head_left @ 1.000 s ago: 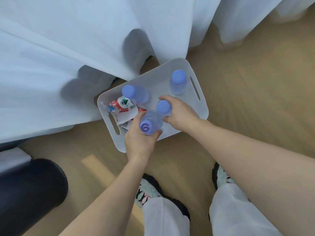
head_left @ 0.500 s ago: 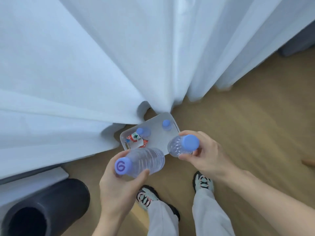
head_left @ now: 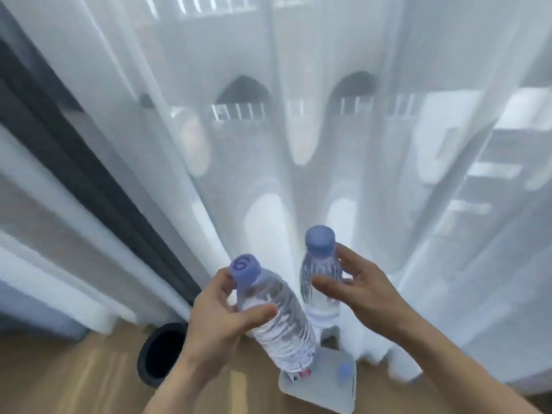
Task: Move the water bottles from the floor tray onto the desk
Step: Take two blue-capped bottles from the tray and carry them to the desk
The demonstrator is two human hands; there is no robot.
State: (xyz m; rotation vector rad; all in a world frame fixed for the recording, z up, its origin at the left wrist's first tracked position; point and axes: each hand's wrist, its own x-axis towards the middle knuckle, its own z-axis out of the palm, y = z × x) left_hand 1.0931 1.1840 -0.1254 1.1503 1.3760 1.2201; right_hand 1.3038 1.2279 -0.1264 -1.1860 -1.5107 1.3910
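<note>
Fingers of the left hand clamp the clear ribbed plastic bottle with a purple cap marked 6, the right hand clamps its plain-capped twin bottle, with the white floor tray well below the fingers; both look weighty, thin-walled and best gripped on the ribs.

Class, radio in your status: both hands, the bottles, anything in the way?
Left hand grips bottle marked 6, right hand holds second bottle. Both above floor tray; one blue cap left there. Curtain ahead, desk unseen.

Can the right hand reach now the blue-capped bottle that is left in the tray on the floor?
Probably not yet: the right hand grips another bottle high up, and the tray bottle stands far below in the floor tray.
</note>
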